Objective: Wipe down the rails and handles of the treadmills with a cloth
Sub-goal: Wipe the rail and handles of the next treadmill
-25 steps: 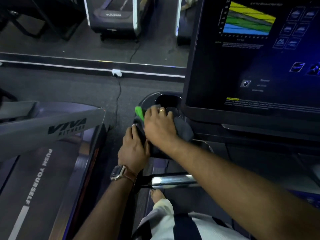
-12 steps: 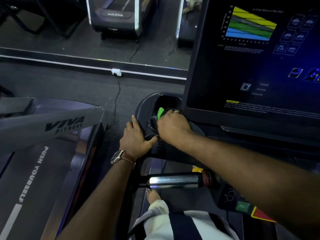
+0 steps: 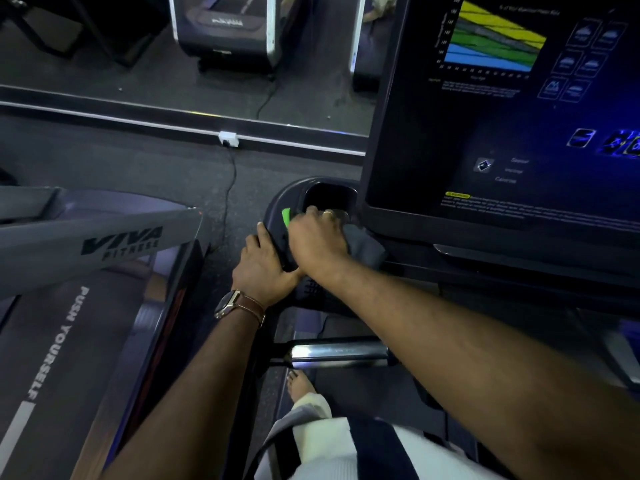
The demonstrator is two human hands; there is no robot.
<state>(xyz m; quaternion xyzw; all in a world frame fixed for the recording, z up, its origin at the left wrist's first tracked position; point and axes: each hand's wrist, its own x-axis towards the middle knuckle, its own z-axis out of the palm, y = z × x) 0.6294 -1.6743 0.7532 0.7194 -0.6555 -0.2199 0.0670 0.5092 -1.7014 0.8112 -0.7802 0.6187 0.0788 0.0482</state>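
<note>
A person stands on a treadmill, both arms reaching to the console's left corner. The right hand [image 3: 320, 244] presses a bunched grey cloth [image 3: 365, 245], fingers curled over it, at the rim of the cup holder [image 3: 330, 195]. The left hand [image 3: 265, 268] rests flat and open on the console edge [image 3: 277, 206] just beside it, wearing a wristwatch [image 3: 230, 303]. A chrome handle [image 3: 337, 351] runs below the arms.

"VIVA FITNESS" – neighbouring treadmill's rail [image 3: 104, 244], "PUSH YOURSELF" – its belt [image 3: 55, 344]
</note>
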